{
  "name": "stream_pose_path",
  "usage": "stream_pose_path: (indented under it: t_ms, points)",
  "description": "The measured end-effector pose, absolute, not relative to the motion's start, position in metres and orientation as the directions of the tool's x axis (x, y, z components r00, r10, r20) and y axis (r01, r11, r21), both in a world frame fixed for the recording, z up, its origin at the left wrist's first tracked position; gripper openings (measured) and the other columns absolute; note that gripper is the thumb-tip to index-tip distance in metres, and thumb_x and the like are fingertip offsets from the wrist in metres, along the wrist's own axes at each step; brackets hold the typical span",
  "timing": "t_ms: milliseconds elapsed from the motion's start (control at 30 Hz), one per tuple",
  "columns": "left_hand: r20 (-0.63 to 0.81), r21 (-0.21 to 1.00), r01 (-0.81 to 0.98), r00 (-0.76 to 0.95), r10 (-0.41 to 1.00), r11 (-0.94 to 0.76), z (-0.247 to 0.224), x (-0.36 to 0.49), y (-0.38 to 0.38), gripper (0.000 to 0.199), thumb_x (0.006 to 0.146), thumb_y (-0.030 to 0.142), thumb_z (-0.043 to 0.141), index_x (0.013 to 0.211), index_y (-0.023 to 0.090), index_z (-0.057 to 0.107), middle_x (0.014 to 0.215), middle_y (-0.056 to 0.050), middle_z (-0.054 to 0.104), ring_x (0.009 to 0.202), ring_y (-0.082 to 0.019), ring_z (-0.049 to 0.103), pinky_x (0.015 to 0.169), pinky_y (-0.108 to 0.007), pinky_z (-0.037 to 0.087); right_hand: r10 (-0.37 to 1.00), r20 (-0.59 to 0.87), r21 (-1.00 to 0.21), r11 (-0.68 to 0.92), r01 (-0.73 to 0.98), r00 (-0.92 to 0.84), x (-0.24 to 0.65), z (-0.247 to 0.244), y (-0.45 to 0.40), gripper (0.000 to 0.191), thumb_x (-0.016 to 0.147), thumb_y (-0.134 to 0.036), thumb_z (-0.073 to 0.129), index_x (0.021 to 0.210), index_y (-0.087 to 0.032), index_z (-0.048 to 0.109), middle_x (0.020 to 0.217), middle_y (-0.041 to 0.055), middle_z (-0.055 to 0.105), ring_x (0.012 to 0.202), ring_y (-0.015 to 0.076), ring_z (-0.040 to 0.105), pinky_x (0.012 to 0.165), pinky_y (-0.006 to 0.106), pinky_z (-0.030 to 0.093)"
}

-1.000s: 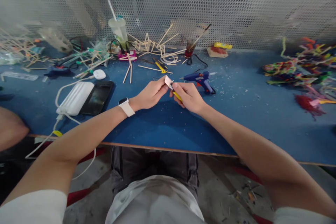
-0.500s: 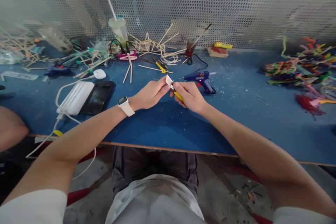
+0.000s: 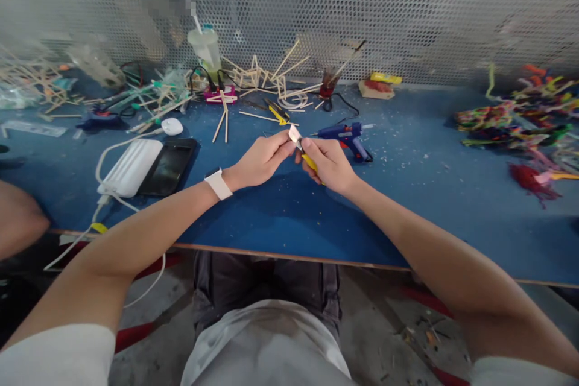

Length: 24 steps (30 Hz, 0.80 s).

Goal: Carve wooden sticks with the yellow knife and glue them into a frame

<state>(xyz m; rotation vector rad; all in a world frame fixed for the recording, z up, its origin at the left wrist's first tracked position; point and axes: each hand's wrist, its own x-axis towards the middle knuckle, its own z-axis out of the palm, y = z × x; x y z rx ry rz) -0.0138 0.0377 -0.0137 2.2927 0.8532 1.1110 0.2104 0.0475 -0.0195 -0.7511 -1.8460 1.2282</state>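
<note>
My left hand (image 3: 262, 160) pinches a small flat white piece (image 3: 294, 134) between its thumb and fingers. My right hand (image 3: 329, 163) is closed around a yellow-handled cutter (image 3: 309, 161), its metal end against the lower part of the white piece. Both hands are close together above the blue table (image 3: 280, 217). Just beyond my right hand lies a blue glue gun (image 3: 341, 132), its nozzle pointing left. Behind the hands rests a yellow and black tool (image 3: 277, 112). Fingers hide much of the cutter's metal end.
A white power bank (image 3: 131, 167) and a dark phone (image 3: 168, 167) lie at left, with cables trailing over the edge. Thin wooden sticks (image 3: 257, 75), a cup with a straw (image 3: 205, 48) and colourful yarn (image 3: 520, 111) line the back. Another person's arm (image 3: 18, 220) shows at far left.
The white piece and both hands have shifted slightly, the piece a little to the right and tilted differently. My left wrist has turned, so the watch face shows less. The grips are unchanged.
</note>
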Motion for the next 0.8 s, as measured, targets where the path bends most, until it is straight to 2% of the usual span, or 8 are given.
stream_pose_path:
  t_ms: [200, 633, 800]
  points:
    - [0.494, 0.679, 0.303, 0.485, 0.721, -0.669, -0.0161, -0.0134, 0.0367, 0.053, 0.123, 0.069, 0.04, 0.107, 0.022, 0.061, 0.073, 0.0, 0.064, 0.063, -0.016, 0.06, 0.063, -0.033, 0.044, 0.777, 0.309, -0.905, 0.417, 0.08, -0.549, 0.2112, -0.0189, 0.0475, 0.071, 0.113, -0.084, 0.053, 0.085, -0.02, 0.067, 0.049, -0.0062, 0.051, 0.038, 0.01, 0.044, 0.043, 0.028, 0.032]
    - [0.49, 0.637, 0.354, 0.5, 0.714, -0.685, -0.0149, -0.0168, 0.0378, 0.053, 0.123, 0.068, 0.039, 0.109, 0.023, 0.063, 0.08, -0.002, 0.07, 0.061, -0.017, 0.059, 0.064, -0.034, 0.044, 0.79, 0.267, -0.914, 0.388, 0.114, -0.551, 0.2115, -0.0162, 0.0467, 0.074, 0.111, -0.089, 0.051, 0.084, -0.021, 0.066, 0.048, -0.0066, 0.05, 0.037, 0.0106, 0.043, 0.044, 0.029, 0.032]
    - [0.512, 0.623, 0.358, 0.486, 0.708, -0.696, -0.0159, -0.0172, 0.0395, 0.052, 0.123, 0.067, 0.041, 0.108, 0.023, 0.064, 0.072, 0.0, 0.063, 0.058, -0.016, 0.054, 0.06, -0.033, 0.041, 0.797, 0.255, -0.923, 0.369, 0.106, -0.548, 0.2111, -0.0169, 0.0465, 0.074, 0.11, -0.09, 0.052, 0.085, -0.021, 0.067, 0.048, -0.0067, 0.05, 0.037, 0.0107, 0.043, 0.043, 0.029, 0.031]
